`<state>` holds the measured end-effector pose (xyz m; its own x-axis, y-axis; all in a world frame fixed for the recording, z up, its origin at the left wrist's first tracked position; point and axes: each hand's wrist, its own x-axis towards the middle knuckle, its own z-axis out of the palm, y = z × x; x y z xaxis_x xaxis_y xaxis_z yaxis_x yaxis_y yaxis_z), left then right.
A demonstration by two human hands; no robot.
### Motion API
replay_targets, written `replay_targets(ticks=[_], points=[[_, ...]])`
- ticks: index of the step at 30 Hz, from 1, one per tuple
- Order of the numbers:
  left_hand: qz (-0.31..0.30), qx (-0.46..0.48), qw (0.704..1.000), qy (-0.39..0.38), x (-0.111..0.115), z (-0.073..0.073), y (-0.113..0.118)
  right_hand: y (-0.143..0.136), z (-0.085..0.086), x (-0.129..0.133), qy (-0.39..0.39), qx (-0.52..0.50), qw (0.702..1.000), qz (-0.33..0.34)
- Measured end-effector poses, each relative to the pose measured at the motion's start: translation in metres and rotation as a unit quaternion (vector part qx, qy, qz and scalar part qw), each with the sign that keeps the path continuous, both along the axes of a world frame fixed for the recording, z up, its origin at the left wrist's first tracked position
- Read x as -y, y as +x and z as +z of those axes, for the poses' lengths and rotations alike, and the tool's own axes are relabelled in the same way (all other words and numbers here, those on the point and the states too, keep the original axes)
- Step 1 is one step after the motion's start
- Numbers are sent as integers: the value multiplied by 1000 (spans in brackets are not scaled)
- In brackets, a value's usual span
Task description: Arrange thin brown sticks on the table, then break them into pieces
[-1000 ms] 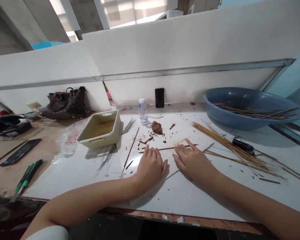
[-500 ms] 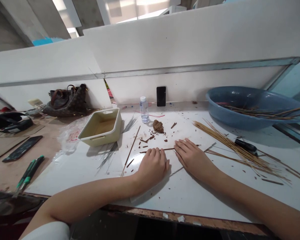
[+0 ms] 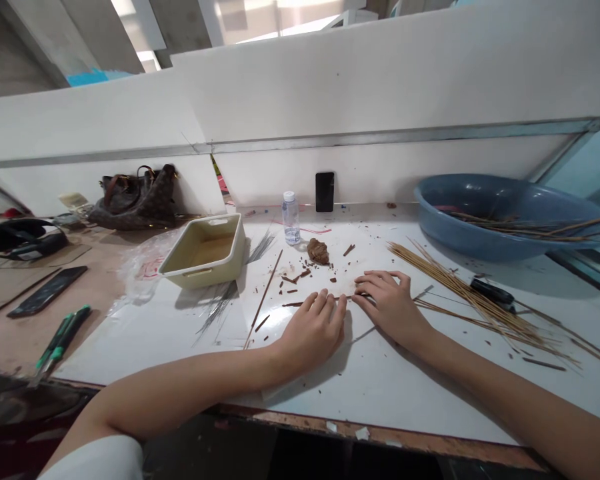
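Observation:
A thin stick with a dark brown coating (image 3: 293, 305) lies across the white board in front of me. My left hand (image 3: 316, 330) rests over its middle, palm down with fingers stretched forward. My right hand (image 3: 393, 308) has its fingers bent, with thumb and fingertips closed at the stick's right part. Under the right fingers the stick's end is hidden. Just beyond the hands sit a brown clay-like lump (image 3: 318, 251) and scattered brown crumbs (image 3: 291, 280). Another partly coated stick (image 3: 264, 297) lies to the left.
Left stand a pale green tub (image 3: 180, 275) of brownish liquid and thin grey wires (image 3: 217, 310). A bottle (image 3: 291, 223) and an upright phone (image 3: 325, 192) are at the back. Right are bundled thin sticks (image 3: 445, 280), a black-handled tool (image 3: 493, 293) and a blue basin (image 3: 480, 240).
My left hand has slid forward and slightly right over the stick, its fingers now straighter. My right hand's fingers have gone from flat to bent, and the hand has shifted slightly right.

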<state>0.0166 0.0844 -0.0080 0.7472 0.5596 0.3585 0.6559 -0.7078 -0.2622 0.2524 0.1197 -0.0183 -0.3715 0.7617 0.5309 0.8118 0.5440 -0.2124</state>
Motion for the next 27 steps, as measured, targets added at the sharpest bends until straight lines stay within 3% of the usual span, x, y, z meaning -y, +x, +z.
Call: replay_targets(ticks=[16,27], points=[[12,13,999,-42,2,1,-1,-11,-1,-52,23,54,998,-24],[1,0,1000,-28,2,1,-1,14,11,-34,73,47,995,55]])
